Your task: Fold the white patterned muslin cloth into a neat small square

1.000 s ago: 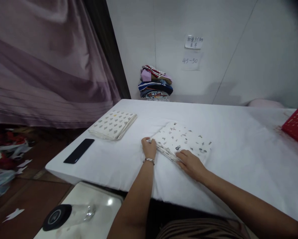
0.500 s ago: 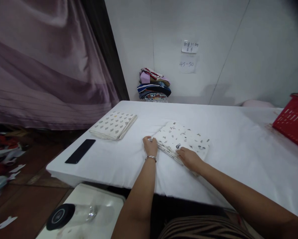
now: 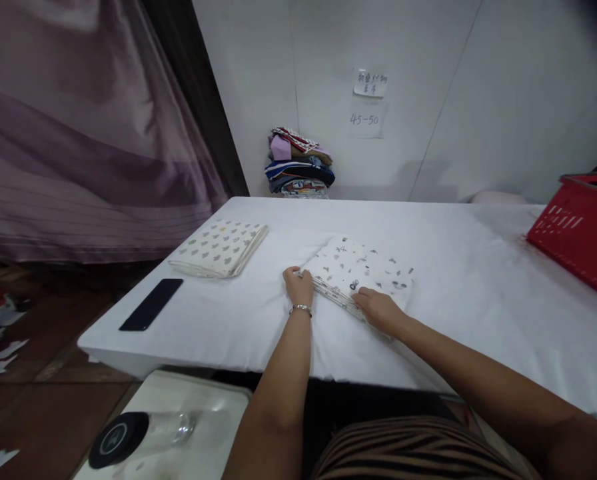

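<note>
A folded white cloth (image 3: 366, 263) with small grey prints lies at an angle on the white-covered table (image 3: 458, 267), its layered edge toward me. My left hand (image 3: 298, 285) pinches its left corner, thumb and fingers closed on the layers. At the near edge, my right hand (image 3: 378, 310) grips the layers, fingers on top and the thumb hidden below. To the left lies a second folded cloth (image 3: 221, 248), cream with grey leaf-like prints, apart from both hands.
A dark phone (image 3: 152, 305) lies near the table's left edge. At the right stands a red basket (image 3: 578, 230). Stacked folded fabrics (image 3: 300, 163) rise behind the table by the wall. Below left, a clear jar with a black lid (image 3: 118, 440) lies on a white surface.
The view has shifted slightly, so things sit a little further left and higher. Both hands keep their places on the printed cloth, which looks much the same.
</note>
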Motion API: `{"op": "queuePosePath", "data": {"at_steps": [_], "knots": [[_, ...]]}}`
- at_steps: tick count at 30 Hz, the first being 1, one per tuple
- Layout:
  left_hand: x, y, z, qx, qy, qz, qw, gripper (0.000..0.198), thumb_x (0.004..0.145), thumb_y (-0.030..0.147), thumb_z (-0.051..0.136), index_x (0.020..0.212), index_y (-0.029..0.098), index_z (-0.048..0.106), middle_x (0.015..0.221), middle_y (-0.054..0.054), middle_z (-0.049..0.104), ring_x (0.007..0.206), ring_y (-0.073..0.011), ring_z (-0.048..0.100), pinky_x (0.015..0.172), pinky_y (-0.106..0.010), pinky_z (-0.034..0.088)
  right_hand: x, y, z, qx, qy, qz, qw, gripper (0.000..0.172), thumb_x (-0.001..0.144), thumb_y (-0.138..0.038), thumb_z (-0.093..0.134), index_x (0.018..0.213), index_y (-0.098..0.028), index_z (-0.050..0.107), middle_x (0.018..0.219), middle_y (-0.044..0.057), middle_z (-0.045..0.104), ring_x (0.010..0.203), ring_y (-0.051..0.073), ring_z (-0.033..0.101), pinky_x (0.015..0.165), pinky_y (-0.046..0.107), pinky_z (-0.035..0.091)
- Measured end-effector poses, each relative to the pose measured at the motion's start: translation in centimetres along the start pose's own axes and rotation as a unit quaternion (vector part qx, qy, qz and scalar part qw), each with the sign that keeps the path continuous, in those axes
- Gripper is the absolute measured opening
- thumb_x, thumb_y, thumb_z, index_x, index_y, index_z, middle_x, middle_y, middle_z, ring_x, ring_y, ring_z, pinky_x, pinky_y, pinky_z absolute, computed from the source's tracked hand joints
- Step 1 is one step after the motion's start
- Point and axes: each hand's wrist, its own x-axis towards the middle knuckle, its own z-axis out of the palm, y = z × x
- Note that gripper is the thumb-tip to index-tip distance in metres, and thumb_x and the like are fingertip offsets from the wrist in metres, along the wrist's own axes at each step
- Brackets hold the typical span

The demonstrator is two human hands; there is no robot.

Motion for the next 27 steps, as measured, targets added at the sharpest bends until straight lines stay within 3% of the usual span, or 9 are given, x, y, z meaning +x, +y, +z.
{"op": "queuePosePath", "data": {"at_steps": [19,23,27], "knots": [[-0.1,0.2,-0.2,0.003,-0.007,0.0,1.0,0.019,0.073,0.02,0.057,0.087,0.023,0.046,0.095,0.001,0.05,0.068,-0.0108,0.052,0.069,-0.027,0.041,-0.5,0.1,0.7,-0.005,-0.004,-0.003,1.0,0.028,0.093,-0.019,0.033,0.105,-0.019,0.058,0.099,0.009,0.058,0.09,0.018,0.055,0.068,0.026,0.04],[-0.1,0.2,-0.1,0.001,0.001,0.008,1.0,0.017,0.073,0.019,0.057,0.086,0.022,0.046,0.096,0.001,0.051,0.068,-0.0102,0.051,0.07,-0.027,0.041,0.2,-0.1,0.6,-0.026,-0.036,0.01,0.999,0.026,0.093,-0.022,0.036,0.107,-0.018,0.057,0.103,0.01,0.057,0.092,0.02,0.055,0.067,0.027,0.04],[-0.1,0.1,-0.1,-0.002,0.002,0.007,1.0,0.017,0.074,0.02,0.057,0.087,0.022,0.046,0.095,0.0,0.051,0.067,-0.0105,0.051,0.069,-0.027,0.041,1.5,-1.1,-0.1,-0.042,-0.027,0.016,0.999,0.027,0.091,-0.027,0.042,0.113,-0.017,0.053,0.112,0.012,0.055,0.097,0.022,0.054,0.069,0.028,0.041]]}}
